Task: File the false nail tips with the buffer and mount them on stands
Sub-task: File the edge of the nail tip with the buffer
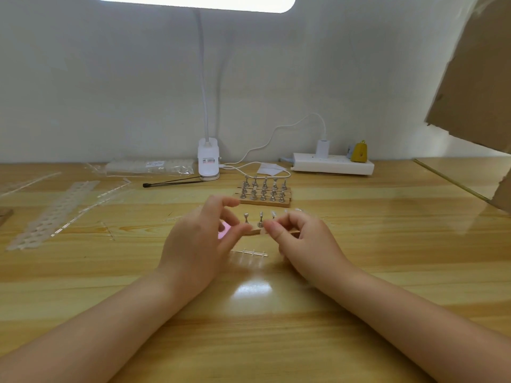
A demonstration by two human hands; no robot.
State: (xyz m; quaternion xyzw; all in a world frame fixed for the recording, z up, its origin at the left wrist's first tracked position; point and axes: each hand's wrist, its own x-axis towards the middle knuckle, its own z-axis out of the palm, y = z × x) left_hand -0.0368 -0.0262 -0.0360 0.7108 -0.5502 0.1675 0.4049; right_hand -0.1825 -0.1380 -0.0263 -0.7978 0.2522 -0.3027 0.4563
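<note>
A glossy desk (359,244) of pale, striped wood grain fills the lower view, with a plain white wall behind it and a bright lamp glare reflected near the front edge. At the back stand a white clip-on lamp (208,158) with a thin bent neck, a white power strip (331,163) with a plugged charger and cable, and a small yellow object (359,152). A sheet of brown cardboard (475,78) hangs in from the upper right. On the left lie a clear plastic bag (149,167), a black thin tool (171,183), and long translucent plastic strips (52,214). Beyond the hands, a wooden block holds rows of small silver metal stands (262,190). Both bare forearms reach in from the bottom corners toward the centre. The left hand (199,239) hovers with fingers loosely curled, index and thumb apart, its grip seeming to hold something pink (223,230) against the palm, though what it is cannot be told. The right hand (301,239) has its fingers curled in, thumb and forefinger pressed together in a pinching grip beside a silver stand (260,220); whether a nail tip is between them cannot be seen. A second stand (246,217) rises just to the left on a low wooden strip (255,232). Nearer the viewer, a clear sprue of false nail tips (250,253) lies flat on the desk between the two hands.
</note>
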